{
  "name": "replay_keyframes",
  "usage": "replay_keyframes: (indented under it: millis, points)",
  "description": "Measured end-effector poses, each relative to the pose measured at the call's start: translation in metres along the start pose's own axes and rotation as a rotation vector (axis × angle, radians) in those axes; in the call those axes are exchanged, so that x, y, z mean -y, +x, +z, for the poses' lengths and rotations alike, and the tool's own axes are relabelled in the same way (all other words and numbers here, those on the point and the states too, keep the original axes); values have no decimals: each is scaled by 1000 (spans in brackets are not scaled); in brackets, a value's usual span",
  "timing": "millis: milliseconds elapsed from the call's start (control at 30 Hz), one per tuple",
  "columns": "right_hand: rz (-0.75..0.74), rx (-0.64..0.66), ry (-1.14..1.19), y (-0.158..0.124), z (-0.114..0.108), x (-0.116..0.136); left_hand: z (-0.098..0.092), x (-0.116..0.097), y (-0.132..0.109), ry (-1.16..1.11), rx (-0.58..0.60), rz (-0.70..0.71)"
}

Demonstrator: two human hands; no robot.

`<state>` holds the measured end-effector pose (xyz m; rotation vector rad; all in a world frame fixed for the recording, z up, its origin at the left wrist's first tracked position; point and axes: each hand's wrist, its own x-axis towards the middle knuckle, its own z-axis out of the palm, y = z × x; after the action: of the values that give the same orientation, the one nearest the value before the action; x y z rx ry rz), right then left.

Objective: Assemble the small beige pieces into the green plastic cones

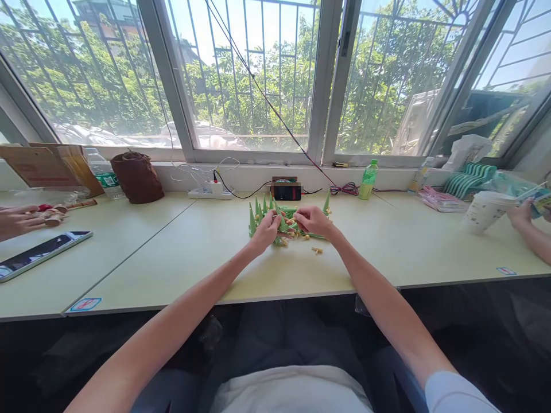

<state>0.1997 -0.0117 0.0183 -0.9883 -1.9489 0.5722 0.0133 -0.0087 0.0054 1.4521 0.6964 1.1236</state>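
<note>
Both hands meet over a cluster of green pointed pieces (252,221) at the middle of the table. My left hand (267,228) is closed around one green pointed piece (279,217). Just to its right, my right hand (310,220) has its fingers pinched together; what they hold is too small to make out. Small yellowish pieces lie below and between the hands, and one yellowish piece (317,250) lies apart toward the front. Another green cone (326,203) stands behind my right hand.
A phone (287,191) stands behind the cluster, near a power strip (210,193) and cables. A green bottle (368,180) is at the back right. Other people's hands show at both edges, by a large phone (43,252) and a white cup (488,211).
</note>
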Motion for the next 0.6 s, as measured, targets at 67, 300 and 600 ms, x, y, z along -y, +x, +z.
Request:
replay_keyframes:
  millis: [67, 300, 600]
  points:
    - [-1, -3, -6, 0, 0, 1, 1, -1, 0, 4, 5, 0]
    - [1, 9, -15, -1, 1, 4, 1, 0, -2, 23, 44, 7]
    - [12, 41, -75, -2, 3, 6, -1, 5, 0, 52, 53, 78]
